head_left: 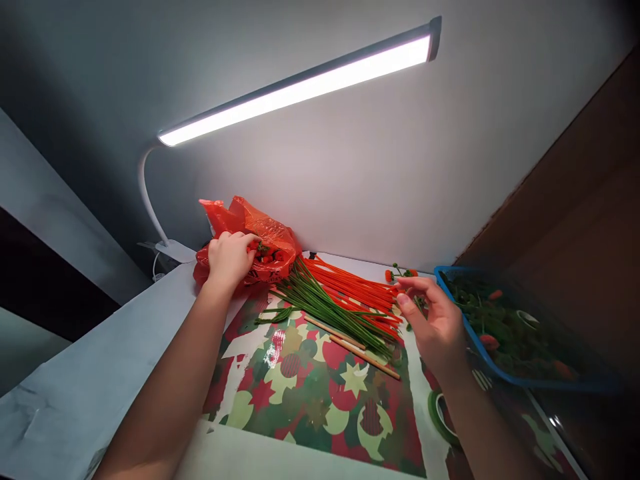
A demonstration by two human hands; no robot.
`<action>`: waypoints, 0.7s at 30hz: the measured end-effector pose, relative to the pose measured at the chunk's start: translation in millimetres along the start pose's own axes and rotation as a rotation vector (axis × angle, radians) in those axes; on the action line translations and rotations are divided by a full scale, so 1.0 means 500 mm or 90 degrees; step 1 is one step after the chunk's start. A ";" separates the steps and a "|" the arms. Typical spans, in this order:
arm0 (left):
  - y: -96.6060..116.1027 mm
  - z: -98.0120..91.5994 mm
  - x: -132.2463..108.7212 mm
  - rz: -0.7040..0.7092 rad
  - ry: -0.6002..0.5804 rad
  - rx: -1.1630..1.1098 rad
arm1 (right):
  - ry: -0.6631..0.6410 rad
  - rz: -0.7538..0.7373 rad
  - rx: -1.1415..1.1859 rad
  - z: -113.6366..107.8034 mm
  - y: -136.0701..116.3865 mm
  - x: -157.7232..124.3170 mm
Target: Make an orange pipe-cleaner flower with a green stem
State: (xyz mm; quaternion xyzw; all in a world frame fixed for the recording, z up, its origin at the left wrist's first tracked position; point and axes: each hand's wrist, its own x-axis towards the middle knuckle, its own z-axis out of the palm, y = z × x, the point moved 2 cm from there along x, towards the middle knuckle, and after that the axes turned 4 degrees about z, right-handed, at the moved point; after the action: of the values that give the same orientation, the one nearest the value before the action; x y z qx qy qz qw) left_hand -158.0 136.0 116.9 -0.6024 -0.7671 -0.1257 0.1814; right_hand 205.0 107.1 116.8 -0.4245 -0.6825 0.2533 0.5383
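Observation:
My left hand (231, 257) is at the mouth of a crumpled red plastic bag (270, 230). Its fingers are bent closed over small red pieces with green bits (265, 252) inside; what they grip is partly hidden. On the right, my right hand (435, 320) has thumb and index finger close together in a pinch by the ends of the red stems (350, 283). Anything between those fingertips is too small to name. A bundle of thin green stems (340, 313) lies beside the red ones, with a short green sprig (275, 315) to its left.
Wooden sticks (367, 357) lie on the patterned mat (310, 407). A roll of green tape (440, 420) sits under my right forearm. At right is a blue-rimmed basket (475, 347) of greenery; small orange flowers (390, 275) lie behind. A lamp (300, 90) hangs above.

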 end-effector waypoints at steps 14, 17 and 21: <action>-0.079 -0.018 -0.014 -0.224 0.098 -0.028 | 0.022 -0.029 -0.009 -0.007 0.023 0.007; -0.090 -0.022 -0.016 -0.243 0.072 -0.039 | 0.021 -0.019 -0.009 -0.007 0.025 0.007; -0.094 -0.037 -0.014 -0.254 0.107 -0.115 | 0.006 -0.001 -0.011 -0.005 0.029 0.005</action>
State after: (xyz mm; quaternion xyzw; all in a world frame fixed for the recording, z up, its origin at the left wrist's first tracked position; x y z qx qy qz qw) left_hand -199.6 110.6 131.8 -0.4399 -0.8387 -0.2772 0.1618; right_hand 211.6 116.5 107.1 -0.4299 -0.6826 0.2448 0.5378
